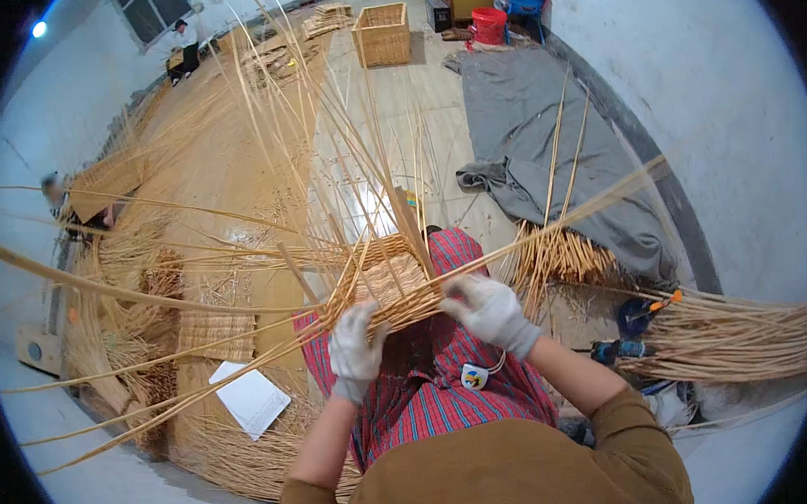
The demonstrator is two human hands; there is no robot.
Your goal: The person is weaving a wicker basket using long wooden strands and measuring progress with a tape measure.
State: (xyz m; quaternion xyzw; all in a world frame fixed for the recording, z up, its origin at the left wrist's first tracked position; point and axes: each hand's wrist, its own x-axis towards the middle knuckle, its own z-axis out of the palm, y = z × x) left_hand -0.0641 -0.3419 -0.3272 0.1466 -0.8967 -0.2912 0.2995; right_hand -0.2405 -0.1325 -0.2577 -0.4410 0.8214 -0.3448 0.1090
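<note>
A partly woven wicker basket (396, 275) rests on my lap over a striped red apron (429, 397). Long loose willow rods stick out of it, upward and to the left. My left hand (356, 348), in a white glove, is closed on the basket's near rim at its left end. At the right end of that rim, my right hand (487, 310), gloved too, has its fingers closed around a willow rod (566, 221) that slants up to the right. The fingertips of both hands are partly hidden by the weave.
A bundle of peeled rods (736, 335) lies at the right, near a grey cloth (552, 135). White paper (250, 399) lies on the floor among rods at the left. A finished square basket (381, 36) and a red bucket (489, 26) stand far off. Two people (183, 52) sit at the left.
</note>
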